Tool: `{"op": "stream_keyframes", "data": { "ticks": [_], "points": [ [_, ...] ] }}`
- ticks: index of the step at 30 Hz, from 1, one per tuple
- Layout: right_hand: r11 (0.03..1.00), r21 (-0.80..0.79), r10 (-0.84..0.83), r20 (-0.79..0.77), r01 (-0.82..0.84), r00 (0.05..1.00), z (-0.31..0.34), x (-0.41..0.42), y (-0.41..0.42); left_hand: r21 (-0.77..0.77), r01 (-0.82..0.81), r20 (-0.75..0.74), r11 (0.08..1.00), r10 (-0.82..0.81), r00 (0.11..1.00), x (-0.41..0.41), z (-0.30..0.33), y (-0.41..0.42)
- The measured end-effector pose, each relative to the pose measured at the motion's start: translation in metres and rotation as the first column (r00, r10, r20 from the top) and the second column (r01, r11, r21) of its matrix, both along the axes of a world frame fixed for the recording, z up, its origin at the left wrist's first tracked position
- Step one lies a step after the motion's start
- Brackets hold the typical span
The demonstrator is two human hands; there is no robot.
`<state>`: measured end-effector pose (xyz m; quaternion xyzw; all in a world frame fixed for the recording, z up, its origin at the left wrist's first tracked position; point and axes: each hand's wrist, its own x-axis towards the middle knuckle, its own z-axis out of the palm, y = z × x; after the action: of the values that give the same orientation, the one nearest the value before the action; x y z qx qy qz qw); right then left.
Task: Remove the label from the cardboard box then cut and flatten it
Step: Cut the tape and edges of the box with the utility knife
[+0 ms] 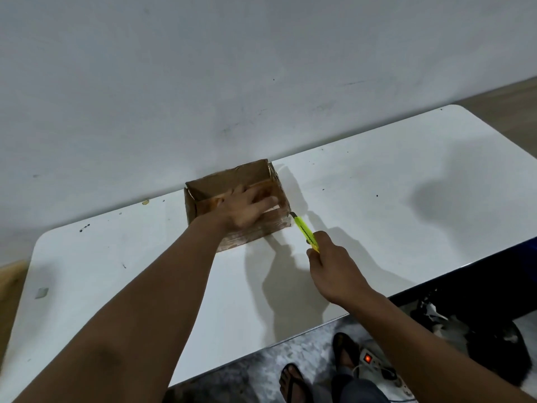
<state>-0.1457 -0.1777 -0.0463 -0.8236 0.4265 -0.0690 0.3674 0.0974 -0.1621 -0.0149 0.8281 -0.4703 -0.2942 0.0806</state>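
— Where did the cardboard box (232, 184) sit?
— At the far edge of the white surface (377, 181), against the wall, open side up.
— And the hands?
— The left hand (247, 209) lay over its near wall, fingers spread and fairly straight. The right hand (331, 269) gripped a yellow utility knife (305, 232), its tip touching the box's near right corner.
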Motion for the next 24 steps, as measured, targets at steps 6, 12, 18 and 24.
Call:
{"op": "stream_keyframes", "data": {
  "ticks": [6, 12, 18, 24],
  "points": [
    [1.0, 0.011, -0.024, 0.029, 0.024, 0.999, 0.001, -0.006, -0.003, 0.027, -0.031, 0.101, 0.999, 0.028, 0.994, 0.003, -0.017, -0.005],
    [0.985, 0.048, -0.167, 0.068, 0.164, 0.984, 0.014, -0.013, -0.017, 0.108, -0.029, 0.091, 0.994, 0.02, 0.996, -0.003, -0.014, -0.003],
    [0.929, 0.319, -0.247, 0.157, 0.188, 0.956, 0.023, 0.041, -0.045, 0.123, 0.041, 0.155, 0.992, -0.06, 0.986, -0.009, -0.017, -0.007],
    [0.878, 0.44, -0.269, 0.131, 0.187, 0.954, 0.019, 0.049, -0.054, -0.103, -0.12, 0.123, 0.987, 0.133, 0.983, -0.011, -0.035, -0.001]
  ]
}}
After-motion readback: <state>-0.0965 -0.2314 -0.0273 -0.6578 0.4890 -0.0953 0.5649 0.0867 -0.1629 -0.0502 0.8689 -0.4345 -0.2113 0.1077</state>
